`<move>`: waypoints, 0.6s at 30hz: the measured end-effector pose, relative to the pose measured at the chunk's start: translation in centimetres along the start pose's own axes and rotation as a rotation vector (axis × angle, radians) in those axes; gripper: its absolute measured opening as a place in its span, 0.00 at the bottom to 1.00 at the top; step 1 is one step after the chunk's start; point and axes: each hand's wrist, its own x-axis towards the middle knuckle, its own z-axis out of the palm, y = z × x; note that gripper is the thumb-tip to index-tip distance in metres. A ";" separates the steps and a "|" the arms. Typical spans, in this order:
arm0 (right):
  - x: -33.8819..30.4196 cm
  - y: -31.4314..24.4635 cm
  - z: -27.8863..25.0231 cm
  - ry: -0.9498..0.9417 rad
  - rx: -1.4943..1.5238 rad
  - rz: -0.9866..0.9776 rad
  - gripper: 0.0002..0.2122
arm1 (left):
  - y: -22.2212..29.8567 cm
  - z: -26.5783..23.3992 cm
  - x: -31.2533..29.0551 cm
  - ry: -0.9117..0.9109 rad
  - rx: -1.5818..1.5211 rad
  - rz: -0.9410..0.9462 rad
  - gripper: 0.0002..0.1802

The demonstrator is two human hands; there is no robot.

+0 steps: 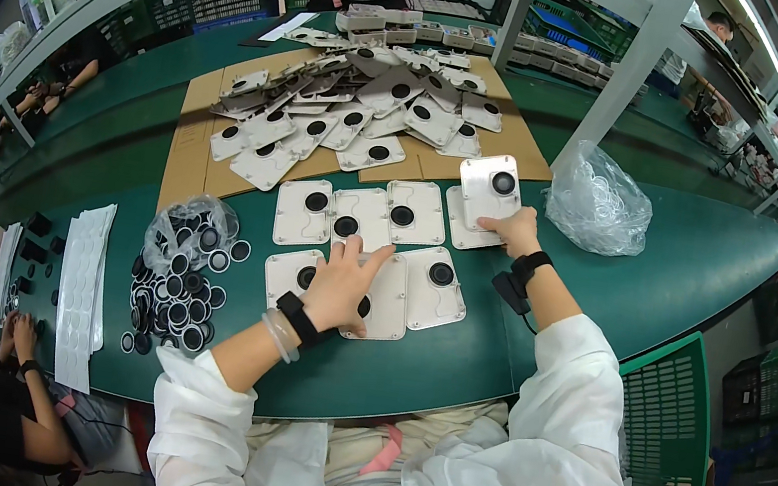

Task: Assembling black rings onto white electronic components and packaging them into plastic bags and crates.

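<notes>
Along the right near edge stands a green plastic crate with slotted walls [667, 436], beside a dark green tabletop [347, 388]. The left hand [339, 291], its fingers spread wide, reaches over a front row of three flat white rectangular plates with round black discs [391, 299]; whether its fingertips press on them I cannot tell. To its left lie a heap of black-and-white rings [183, 308], a clear plastic bag [165, 245] holding more rings, and long white strips of sheet [80, 297]; past these, a co-worker in dark clothing [2, 407] sits with hands together. Behind the front row is a back row of three similar plates [365, 204]. Right of it, the right hand [515, 230] grips one white plate [481, 188] by its lower end, above another plate [461, 224]. A clear bag of white pieces [601, 202] rests to the right. Farther off, many plates [360, 103] overlap on brown cardboard [191, 138], with small grey boxes [400, 33] behind.
</notes>
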 end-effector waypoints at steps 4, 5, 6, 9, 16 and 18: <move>-1.6 -0.5 -1.3 -0.229 0.504 -0.093 0.28 | -2.2 1.0 -0.6 0.149 -0.240 0.100 0.66; -2.9 -1.5 -2.0 -0.346 0.719 -0.126 0.26 | -2.9 1.5 -0.7 0.202 -0.316 0.094 0.64; -4.7 -2.6 -2.2 -0.359 0.712 -0.128 0.26 | -3.4 1.9 -0.9 0.252 -0.392 0.083 0.63; -10.9 -5.5 -1.2 -0.716 1.012 0.041 0.22 | -3.6 1.6 -0.7 0.318 -0.569 0.041 0.62; -15.1 -7.6 1.9 -1.004 1.011 0.118 0.22 | -1.9 -1.3 -2.1 0.585 -0.791 0.090 0.60; -15.2 -7.7 2.3 -1.027 1.029 0.123 0.22 | -2.2 -1.7 -2.4 0.654 -0.799 0.138 0.57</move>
